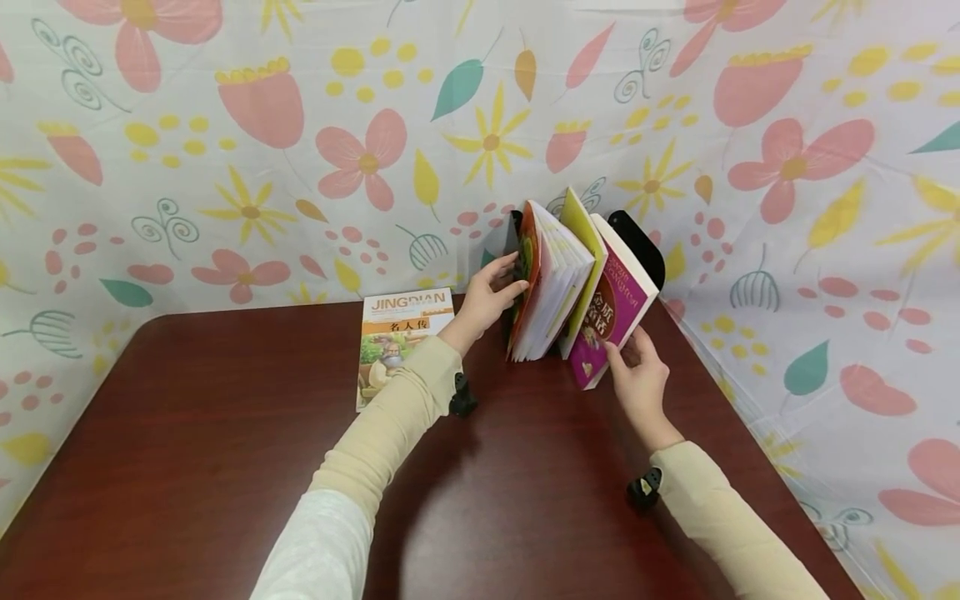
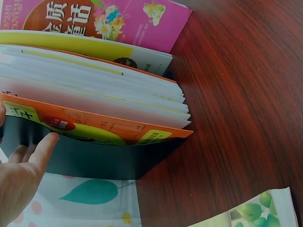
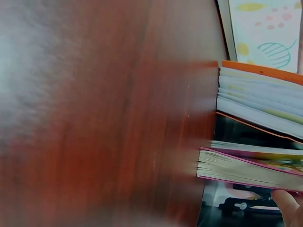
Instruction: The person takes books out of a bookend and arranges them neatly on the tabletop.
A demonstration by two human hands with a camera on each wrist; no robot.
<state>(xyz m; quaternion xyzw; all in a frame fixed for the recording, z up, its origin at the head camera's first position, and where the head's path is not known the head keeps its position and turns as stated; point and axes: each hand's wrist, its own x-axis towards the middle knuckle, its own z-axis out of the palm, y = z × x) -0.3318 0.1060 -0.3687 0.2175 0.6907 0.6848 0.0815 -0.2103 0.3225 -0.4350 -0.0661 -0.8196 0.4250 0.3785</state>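
Observation:
Several books stand on edge between black metal bookends. My left hand (image 1: 483, 302) is at the left end, fingertips touching the orange-covered book (image 2: 142, 130) and the dark bookend (image 2: 104, 161) beside it. The white pages of that book are fanned apart. A thin yellow-green book (image 1: 581, 225) stands between it and a thick purple book (image 1: 611, 300). At the right end, my right hand (image 1: 643, 383) rests its thumb against the outer side of the purple book; the other fingertips are partly hidden. Behind that book rises the right bookend (image 1: 639, 246).
A book with an orange-and-white cover (image 1: 405, 342) lies flat to the left, under my left forearm in the head view. The dark red wooden table (image 1: 187, 450) meets a floral cloth (image 1: 285, 167) at the back and right.

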